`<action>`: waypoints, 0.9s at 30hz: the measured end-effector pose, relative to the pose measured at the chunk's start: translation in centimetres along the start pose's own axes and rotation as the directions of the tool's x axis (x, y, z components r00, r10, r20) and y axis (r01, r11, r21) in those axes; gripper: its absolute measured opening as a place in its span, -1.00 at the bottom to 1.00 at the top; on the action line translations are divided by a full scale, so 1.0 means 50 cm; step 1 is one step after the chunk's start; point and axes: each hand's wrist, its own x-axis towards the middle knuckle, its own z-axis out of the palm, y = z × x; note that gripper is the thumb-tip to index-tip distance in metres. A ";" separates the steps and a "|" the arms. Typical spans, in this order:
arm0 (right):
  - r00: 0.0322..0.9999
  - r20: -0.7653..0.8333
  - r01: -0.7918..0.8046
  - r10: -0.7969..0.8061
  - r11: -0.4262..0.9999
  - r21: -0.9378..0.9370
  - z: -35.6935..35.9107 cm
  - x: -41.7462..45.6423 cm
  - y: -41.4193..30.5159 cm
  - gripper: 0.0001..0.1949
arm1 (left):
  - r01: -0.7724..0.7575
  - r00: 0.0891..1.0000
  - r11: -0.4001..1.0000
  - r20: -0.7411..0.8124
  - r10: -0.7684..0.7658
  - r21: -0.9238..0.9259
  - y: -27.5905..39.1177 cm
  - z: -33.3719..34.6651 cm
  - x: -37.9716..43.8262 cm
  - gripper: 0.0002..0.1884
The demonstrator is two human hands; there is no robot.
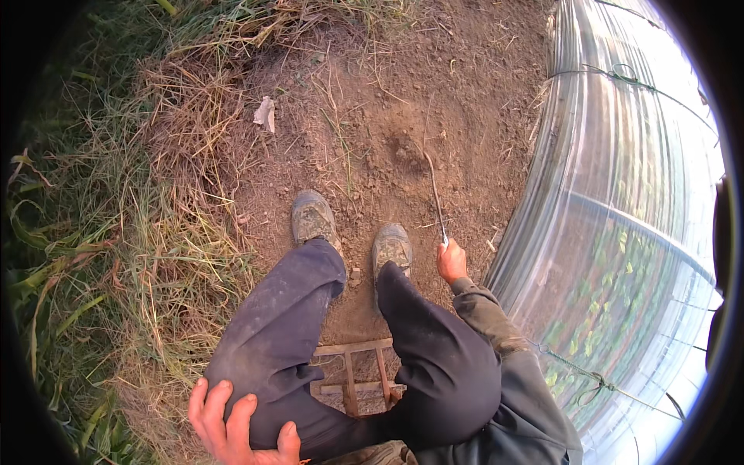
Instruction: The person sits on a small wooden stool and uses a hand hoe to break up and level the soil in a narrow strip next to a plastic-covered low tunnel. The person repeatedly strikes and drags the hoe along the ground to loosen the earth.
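My right hand (pixel 452 261) is closed around the near end of a thin, slightly bent metal rod (pixel 435 192), with something pale or shiny at the grip. The rod's far end lies beside a small hollow (pixel 410 154) in the bare soil. My left hand (pixel 235 424) rests on my left thigh with its fingers spread and holds nothing. Between my legs, a low frame of narrow bars (pixel 351 349) shows beneath me. Both my shoes (pixel 314 215) stand flat on the soil.
Clear plastic sheeting (pixel 604 174) of a greenhouse, tied with green cords (pixel 625 75), curves along the right, with leafy plants behind it. Dry straw and grass (pixel 192 116) line the left side. A pale scrap (pixel 265 114) lies on the soil ahead.
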 end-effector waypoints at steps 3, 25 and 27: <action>1.000 0.009 0.001 -0.002 0.998 0.064 0.015 -0.075 0.082 -0.71 | -0.010 1.000 1.000 0.007 0.011 -0.015 -0.010 0.002 0.000 -0.51; 0.954 0.081 0.291 -0.289 0.957 -0.012 -0.001 0.078 -0.088 -0.67 | -0.014 1.000 1.000 0.012 0.014 -0.007 -0.006 -0.003 -0.006 -0.49; 0.970 0.150 0.202 -0.191 0.978 -0.058 -0.026 -0.005 0.010 -0.66 | -0.007 0.999 1.000 0.048 0.006 0.008 -0.021 -0.001 -0.036 -0.50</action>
